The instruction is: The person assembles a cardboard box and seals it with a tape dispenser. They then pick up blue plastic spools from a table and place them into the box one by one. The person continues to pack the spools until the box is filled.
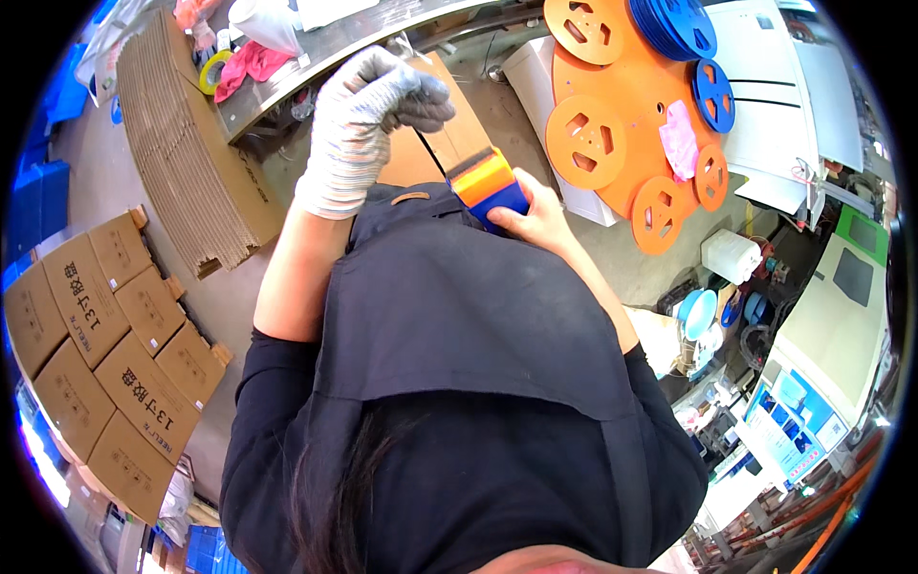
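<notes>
My left hand point(368, 129) wears a grey-and-white knitted glove, and its curled fingers grip the top of a brown cardboard box point(459, 129) held up in front of my chest. My right hand point(537, 218) is bare and closed around an orange and blue tape dispenser point(490, 184). The dispenser is pressed against the near end of the box. A dark seam runs along the box top between the two hands. My black top hides the lower part of the box.
A tall stack of flattened cardboard point(182, 143) leans at the left. Several closed brown cartons point(105, 354) lie lower left. Orange reels point(622, 124) and blue reels point(684, 24) sit at upper right. A workbench point(316, 48) carries a yellow tape roll and pink cloth. Machines stand at right.
</notes>
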{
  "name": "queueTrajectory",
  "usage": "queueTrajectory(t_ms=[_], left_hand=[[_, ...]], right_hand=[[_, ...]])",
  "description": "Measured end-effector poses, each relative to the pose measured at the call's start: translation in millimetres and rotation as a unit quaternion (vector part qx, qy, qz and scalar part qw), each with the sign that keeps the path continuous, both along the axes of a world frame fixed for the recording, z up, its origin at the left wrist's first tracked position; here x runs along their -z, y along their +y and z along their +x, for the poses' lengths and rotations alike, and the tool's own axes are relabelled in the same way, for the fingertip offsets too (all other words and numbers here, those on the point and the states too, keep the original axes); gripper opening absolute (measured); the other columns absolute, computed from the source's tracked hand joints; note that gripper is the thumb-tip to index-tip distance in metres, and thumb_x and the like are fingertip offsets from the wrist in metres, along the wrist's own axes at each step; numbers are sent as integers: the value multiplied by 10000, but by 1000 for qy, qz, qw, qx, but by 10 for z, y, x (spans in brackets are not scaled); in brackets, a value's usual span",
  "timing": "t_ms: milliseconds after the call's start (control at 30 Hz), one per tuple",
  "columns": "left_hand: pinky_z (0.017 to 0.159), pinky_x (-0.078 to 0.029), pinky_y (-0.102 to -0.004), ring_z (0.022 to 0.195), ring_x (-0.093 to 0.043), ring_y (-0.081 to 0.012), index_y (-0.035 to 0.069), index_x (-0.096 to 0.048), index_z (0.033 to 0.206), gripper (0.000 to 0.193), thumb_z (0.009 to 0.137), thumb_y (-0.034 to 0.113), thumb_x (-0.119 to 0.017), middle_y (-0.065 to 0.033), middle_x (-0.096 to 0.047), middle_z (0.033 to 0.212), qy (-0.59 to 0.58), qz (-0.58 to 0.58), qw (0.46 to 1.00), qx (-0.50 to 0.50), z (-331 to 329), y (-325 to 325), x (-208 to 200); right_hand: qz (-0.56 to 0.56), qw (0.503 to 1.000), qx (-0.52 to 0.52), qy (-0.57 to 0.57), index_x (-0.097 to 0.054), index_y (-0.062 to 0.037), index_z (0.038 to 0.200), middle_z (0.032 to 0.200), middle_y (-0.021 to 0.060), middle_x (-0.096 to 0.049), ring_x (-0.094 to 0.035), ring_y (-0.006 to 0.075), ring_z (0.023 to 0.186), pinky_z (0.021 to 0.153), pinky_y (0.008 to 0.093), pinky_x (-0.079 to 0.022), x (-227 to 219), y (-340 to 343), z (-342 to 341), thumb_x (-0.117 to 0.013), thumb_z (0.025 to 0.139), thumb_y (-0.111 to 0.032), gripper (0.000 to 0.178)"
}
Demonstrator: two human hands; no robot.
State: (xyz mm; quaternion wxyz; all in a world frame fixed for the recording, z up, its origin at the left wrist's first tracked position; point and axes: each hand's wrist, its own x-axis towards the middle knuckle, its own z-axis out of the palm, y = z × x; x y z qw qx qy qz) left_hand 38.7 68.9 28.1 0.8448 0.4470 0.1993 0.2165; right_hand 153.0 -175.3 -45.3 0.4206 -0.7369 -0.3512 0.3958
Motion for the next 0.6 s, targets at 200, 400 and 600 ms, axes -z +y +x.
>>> queueTrajectory(t_ms=[200,400,600], left_hand=[[702,-572,-374,783,-691,-264,14,-614,994,132,928,118,-566,-133,-684,888,-73,-13,986,-152,114,828,477],[801,-571,-429,929,-679,-305,96,-596,995,69,927,105,-592,-164,-677,1009,-11,-100,992,-76,267,1465,1934],[900,-532,-456,1016,-644,-323,86,-571,1015,116,918,131,-614,-176,-657,1093,114,-165,975,-92,659,1774,3585]], right_hand=[[-140,990,11,-25,-602,-31,985,836,110,-670,-653,184,788,738,332,-502,392,62,112,-799,719,-385,484],[-269,955,59,108,-639,8,1023,958,138,-684,-655,189,880,805,326,-507,1372,130,222,-778,708,-458,580],[-256,934,143,203,-648,25,1053,963,135,-696,-671,199,873,804,335,-519,2983,417,99,-767,741,-453,584]])
